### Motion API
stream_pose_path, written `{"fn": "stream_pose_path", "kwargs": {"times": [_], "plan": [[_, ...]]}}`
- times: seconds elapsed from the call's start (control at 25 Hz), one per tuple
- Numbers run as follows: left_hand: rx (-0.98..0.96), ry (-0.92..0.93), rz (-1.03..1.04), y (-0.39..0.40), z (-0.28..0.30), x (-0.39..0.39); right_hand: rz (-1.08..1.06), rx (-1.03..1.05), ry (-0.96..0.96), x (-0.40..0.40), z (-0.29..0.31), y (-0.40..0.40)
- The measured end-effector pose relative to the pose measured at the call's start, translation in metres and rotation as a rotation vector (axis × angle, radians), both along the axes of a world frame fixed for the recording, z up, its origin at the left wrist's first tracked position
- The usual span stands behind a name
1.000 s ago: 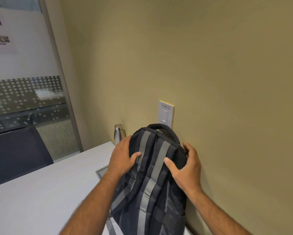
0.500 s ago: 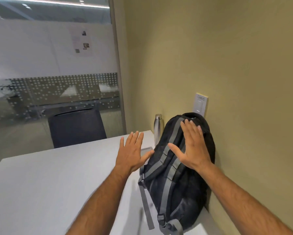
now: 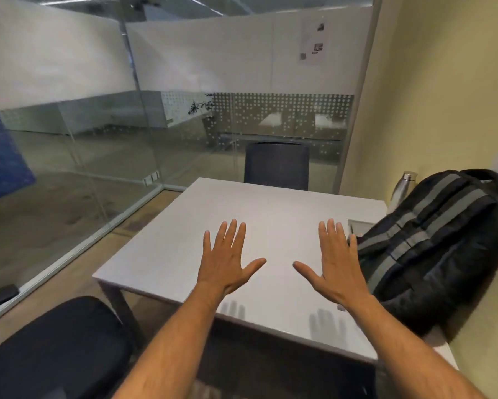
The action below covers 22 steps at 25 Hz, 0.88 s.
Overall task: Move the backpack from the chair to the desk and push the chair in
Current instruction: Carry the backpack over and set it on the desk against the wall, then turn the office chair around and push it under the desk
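The black backpack (image 3: 437, 249) with grey stripes rests on the right side of the white desk (image 3: 184, 240), leaning against the yellow wall. My left hand (image 3: 227, 257) and my right hand (image 3: 334, 260) hover flat above the desk's middle, fingers spread, holding nothing. My right hand is just left of the backpack, apart from it. A black chair seat (image 3: 55, 347) is at the lower left, off the desk's near-left corner, pulled out from the desk.
A steel bottle (image 3: 401, 188) stands behind the backpack by the wall. A second dark chair (image 3: 276, 165) sits at the desk's far side. Glass partitions (image 3: 98, 139) enclose the left and back. A grey inset panel (image 3: 360, 226) lies in the desk near the backpack.
Both hands have come off the backpack and moved left over the bare desk. The view has swung left, so the backpack now sits at the right edge and the near chair shows.
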State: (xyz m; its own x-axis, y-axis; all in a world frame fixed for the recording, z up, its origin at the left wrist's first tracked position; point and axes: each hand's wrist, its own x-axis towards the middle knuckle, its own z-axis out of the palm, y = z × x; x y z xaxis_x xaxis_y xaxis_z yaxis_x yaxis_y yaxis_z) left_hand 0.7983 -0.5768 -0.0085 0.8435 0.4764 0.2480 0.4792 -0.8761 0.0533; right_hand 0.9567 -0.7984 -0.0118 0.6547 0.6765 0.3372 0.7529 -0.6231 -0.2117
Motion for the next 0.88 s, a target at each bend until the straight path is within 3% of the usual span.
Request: {"fn": "stream_pose_path", "kwargs": {"times": [0.4,0.88], "plan": [[-0.017,-0.012,0.329,0.052,-0.006,-0.245,0.346,-0.083,0.066,-0.185,-0.025,0.106],[0.041,-0.067,0.62,0.101,0.001,-0.607,0.678,-0.1,0.067,-0.514,-0.022,0.24]]}}
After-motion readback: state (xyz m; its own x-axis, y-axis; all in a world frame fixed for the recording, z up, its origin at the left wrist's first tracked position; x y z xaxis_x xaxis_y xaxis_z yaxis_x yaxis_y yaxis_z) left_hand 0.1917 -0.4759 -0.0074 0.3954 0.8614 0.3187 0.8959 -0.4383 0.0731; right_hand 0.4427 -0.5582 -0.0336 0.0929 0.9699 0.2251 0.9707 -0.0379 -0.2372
